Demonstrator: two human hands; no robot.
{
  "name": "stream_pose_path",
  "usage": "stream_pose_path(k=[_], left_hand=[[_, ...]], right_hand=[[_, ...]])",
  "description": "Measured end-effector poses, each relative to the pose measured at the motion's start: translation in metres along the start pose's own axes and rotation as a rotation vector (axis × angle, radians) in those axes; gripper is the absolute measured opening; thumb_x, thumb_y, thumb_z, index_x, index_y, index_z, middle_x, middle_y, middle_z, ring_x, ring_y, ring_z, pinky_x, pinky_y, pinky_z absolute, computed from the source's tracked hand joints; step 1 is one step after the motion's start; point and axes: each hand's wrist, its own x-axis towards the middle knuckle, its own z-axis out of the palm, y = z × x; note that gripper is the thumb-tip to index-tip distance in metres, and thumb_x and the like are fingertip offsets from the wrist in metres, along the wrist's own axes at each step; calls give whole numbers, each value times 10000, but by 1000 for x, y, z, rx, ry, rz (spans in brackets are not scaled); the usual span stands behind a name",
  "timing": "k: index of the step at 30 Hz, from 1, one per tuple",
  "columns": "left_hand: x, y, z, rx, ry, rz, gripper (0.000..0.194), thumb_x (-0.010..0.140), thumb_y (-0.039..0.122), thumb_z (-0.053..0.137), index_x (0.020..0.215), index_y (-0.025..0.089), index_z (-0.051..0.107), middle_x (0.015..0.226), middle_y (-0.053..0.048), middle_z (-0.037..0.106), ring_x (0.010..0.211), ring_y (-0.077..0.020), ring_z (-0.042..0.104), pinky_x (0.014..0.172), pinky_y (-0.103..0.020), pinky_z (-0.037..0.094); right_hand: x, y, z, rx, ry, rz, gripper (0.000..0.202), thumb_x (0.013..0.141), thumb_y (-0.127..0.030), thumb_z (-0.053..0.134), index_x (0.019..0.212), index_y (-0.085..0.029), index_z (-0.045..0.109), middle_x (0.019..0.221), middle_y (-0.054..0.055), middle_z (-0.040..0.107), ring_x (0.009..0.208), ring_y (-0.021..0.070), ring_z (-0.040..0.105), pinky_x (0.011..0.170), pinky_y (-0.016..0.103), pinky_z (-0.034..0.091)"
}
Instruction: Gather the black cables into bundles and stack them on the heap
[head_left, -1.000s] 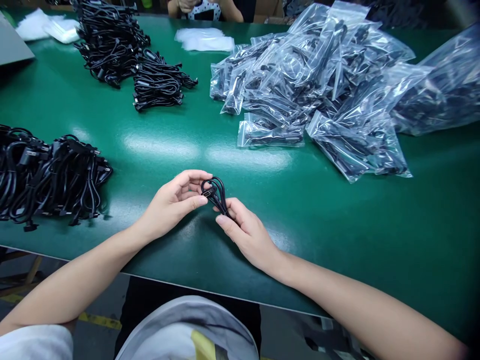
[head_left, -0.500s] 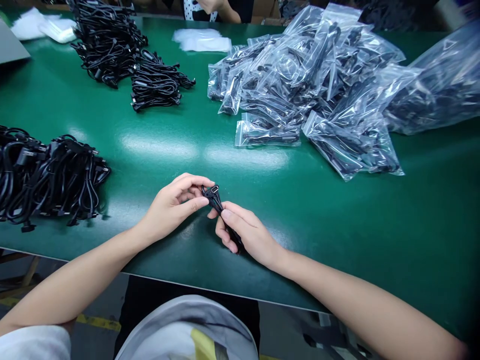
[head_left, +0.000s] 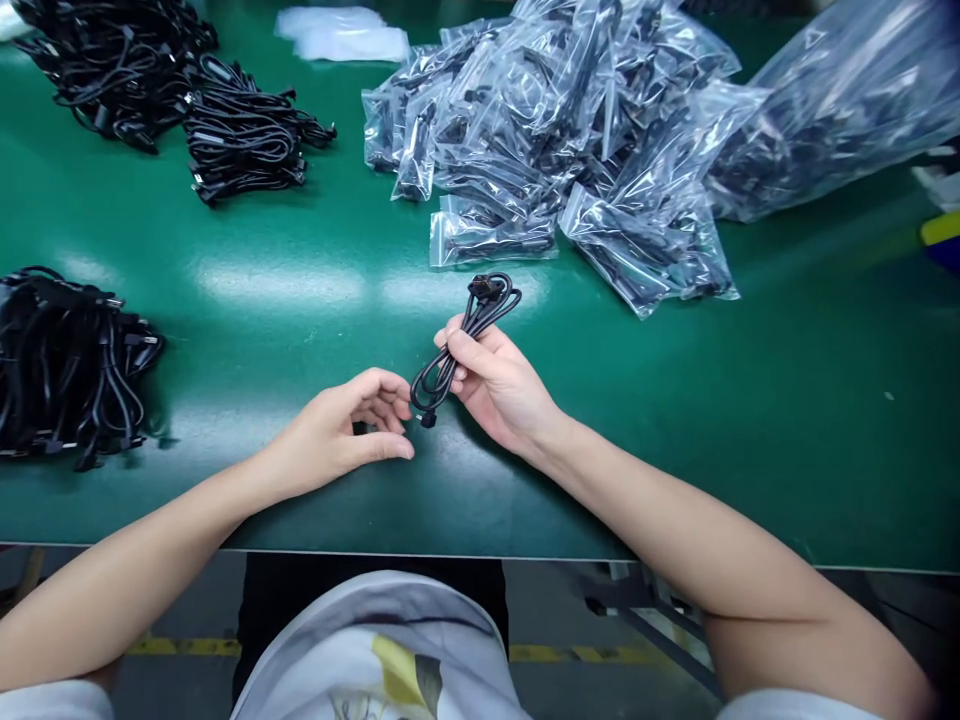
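Holding one coiled black cable (head_left: 471, 318), head view: the right hand (head_left: 502, 390) has thumb and fingers closed on its middle. The left hand (head_left: 322, 440) has thumb and fingers apart beside the lower loop; contact cannot be told. Judged partway: beyond the right fingers, a pile of bagged cables (head_left: 525, 130) and one large bag (head_left: 840, 110) lie packed; the held cable and three loose heaps, one (head_left: 67, 370) left of the left fingers, two (head_left: 124, 60) (head_left: 244, 130) beyond them, are unbagged. Individual heaped cables cannot be counted.
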Motion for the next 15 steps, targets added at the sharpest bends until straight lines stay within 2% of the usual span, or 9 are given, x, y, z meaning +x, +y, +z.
stream_pose_path(k=[2,7,12,15], left_hand=[[0,-2,4,3,-25,-25,329,743,291,805,981,176,609,868,-8,658,771,-133,629,759,-301,520],[2,-3,9,-108,-6,-115,274,765,316,775,935,164,622,867,-19,669,695,-121,613,685,-287,528],[4,0,7,-230,-79,-156,262,803,341,766,922,139,649,819,-27,689,657,-113,642,665,-267,550],[4,1,3,-350,-150,-198,319,816,393,765,969,130,668,838,-52,725,641,-119,672,619,-242,550]], right_hand=[[0,1,0,-35,17,-10,391,650,-353,893,842,-214,581,736,-73,520,561,63,410,526,202,403],[-3,8,0,-66,-49,-23,410,671,-369,886,873,-219,562,794,-66,566,571,54,485,564,199,459],[-5,9,-2,-69,-42,-26,348,730,-347,853,859,-222,556,682,-80,540,533,57,495,531,185,443],[-5,7,-3,-76,-61,-18,311,755,-351,828,931,-229,602,658,-85,519,535,63,490,518,188,445]])
